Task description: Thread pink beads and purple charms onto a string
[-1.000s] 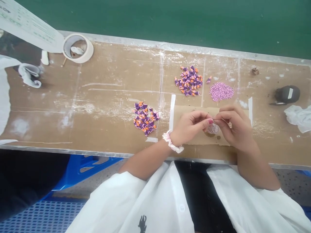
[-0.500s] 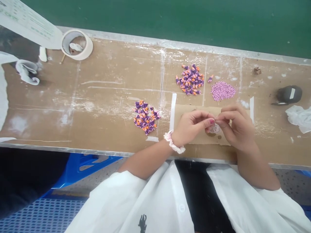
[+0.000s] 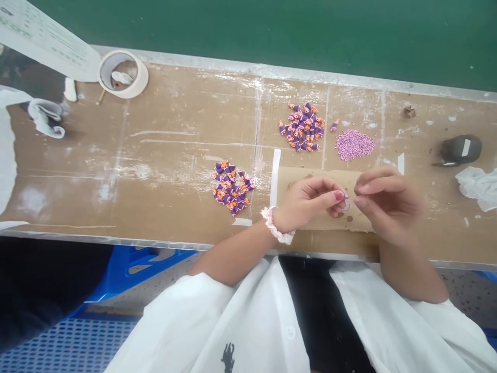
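Note:
My left hand point(image 3: 310, 202) is curled over a taped cardboard patch point(image 3: 310, 178), its fingertips pinched on a tiny piece I cannot make out. A small clear round cap point(image 3: 345, 206) lies just past those fingertips on the cardboard. My right hand point(image 3: 388, 202) hovers close to the right of it, thumb and forefinger nearly together, a small gap from the left fingertips. Two heaps of small purple-and-orange figures lie on the bench, one far point(image 3: 303, 128), one to the left point(image 3: 232, 187). A heap of tiny pink beads point(image 3: 354, 145) lies beyond my right hand.
A roll of masking tape point(image 3: 123, 73) and a printed paper sheet point(image 3: 42, 39) sit at the far left. A dark grey lump point(image 3: 460, 150) and crumpled white plastic point(image 3: 479, 185) lie at the right. A green board runs behind the bench; a blue plastic stool point(image 3: 128, 269) stands below.
My right hand has drawn away to the right from my left fingertips, where the two had been pinched together over the clear cap. The left hand stays put.

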Available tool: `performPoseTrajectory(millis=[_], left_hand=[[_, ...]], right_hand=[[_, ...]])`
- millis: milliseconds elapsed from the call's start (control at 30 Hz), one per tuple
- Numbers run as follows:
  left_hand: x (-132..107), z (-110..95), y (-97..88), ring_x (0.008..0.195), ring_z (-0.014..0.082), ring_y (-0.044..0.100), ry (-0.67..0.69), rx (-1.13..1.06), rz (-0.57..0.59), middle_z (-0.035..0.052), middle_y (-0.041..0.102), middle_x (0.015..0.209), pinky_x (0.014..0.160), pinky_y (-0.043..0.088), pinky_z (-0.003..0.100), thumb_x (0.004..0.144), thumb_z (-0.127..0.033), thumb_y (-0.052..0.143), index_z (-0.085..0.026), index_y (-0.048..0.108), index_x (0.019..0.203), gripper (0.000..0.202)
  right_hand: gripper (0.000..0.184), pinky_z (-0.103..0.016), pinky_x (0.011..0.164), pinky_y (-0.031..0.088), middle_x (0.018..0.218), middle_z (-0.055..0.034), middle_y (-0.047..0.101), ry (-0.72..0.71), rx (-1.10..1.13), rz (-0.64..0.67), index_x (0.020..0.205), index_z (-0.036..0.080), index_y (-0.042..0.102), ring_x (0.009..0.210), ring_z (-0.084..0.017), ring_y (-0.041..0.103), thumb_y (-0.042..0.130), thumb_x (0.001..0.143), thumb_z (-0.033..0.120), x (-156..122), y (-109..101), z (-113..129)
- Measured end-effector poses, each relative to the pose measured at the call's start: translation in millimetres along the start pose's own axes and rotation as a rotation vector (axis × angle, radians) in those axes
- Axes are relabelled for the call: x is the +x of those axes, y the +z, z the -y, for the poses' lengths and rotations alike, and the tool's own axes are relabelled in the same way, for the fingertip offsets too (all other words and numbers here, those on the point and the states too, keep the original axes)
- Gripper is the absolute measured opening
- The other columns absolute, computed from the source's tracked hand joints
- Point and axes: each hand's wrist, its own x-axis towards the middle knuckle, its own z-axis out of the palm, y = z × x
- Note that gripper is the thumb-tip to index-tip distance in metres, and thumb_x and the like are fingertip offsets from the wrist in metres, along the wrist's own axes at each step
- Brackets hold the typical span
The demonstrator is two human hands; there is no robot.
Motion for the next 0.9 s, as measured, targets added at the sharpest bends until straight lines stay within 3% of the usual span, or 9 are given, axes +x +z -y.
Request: performPoseTrajectory(millis=[167, 467, 800, 900], left_hand=[[-2.0, 1.3, 2.4, 0.060, 0.0067, 0.058, 0.058, 0.060, -0.035, -0.0005, 0.061, 0.067, 0.062, 0.052, 0.022, 0.081, -0.041, 0.071, -0.013, 0.060, 0.080, 0.029], [-6.4, 1.3, 3.6, 0.066, 0.0081, 0.055, 0.282, 0.517, -0.136, 0.0015, 0.060, 0.072, 0.066, 0.047, 0.021, 0.086, -0.047, 0.061, -0.015, 0.058, 0.079, 0.033], [-5.6, 0.2, 2.7, 0.069, 0.0094, 0.055, 0.339, 0.649, -0.121, 0.0016, 0.061, 0.074, 0.070, 0.047, 0.023, 0.089, -0.044, 0.057, -0.016, 0.058, 0.079, 0.030], [-5.9, 0.6, 3.6, 0.068, 0.0084, 0.054, 0.324, 0.597, -0.103, 0.0010, 0.060, 0.074, 0.069, 0.047, 0.022, 0.089, -0.040, 0.057, -0.015, 0.058, 0.080, 0.026]], right_hand=[[0.025, -0.030, 0.057, 0.050, 0.082, -0.0015, 0.062, -0.079, -0.068, 0.024, 0.086, 0.024, 0.057, 0.072, -0.015, 0.060, 0.067, 0.077, 0.003, 0.0, 4.4, 1.5], [0.023, -0.030, 0.055, 0.049, 0.081, -0.0011, 0.063, -0.053, -0.118, 0.016, 0.086, 0.025, 0.054, 0.070, -0.016, 0.060, 0.067, 0.079, 0.008, -3.5, 7.8, -1.1], [0.023, -0.029, 0.057, 0.049, 0.082, -0.0008, 0.061, -0.066, -0.133, 0.067, 0.087, 0.025, 0.054, 0.070, -0.015, 0.059, 0.064, 0.079, 0.006, -2.5, 6.5, -0.7], [0.024, -0.028, 0.057, 0.049, 0.082, -0.0005, 0.060, -0.065, -0.111, 0.081, 0.088, 0.025, 0.054, 0.070, -0.014, 0.058, 0.062, 0.079, 0.004, -2.7, 6.5, -1.3]])
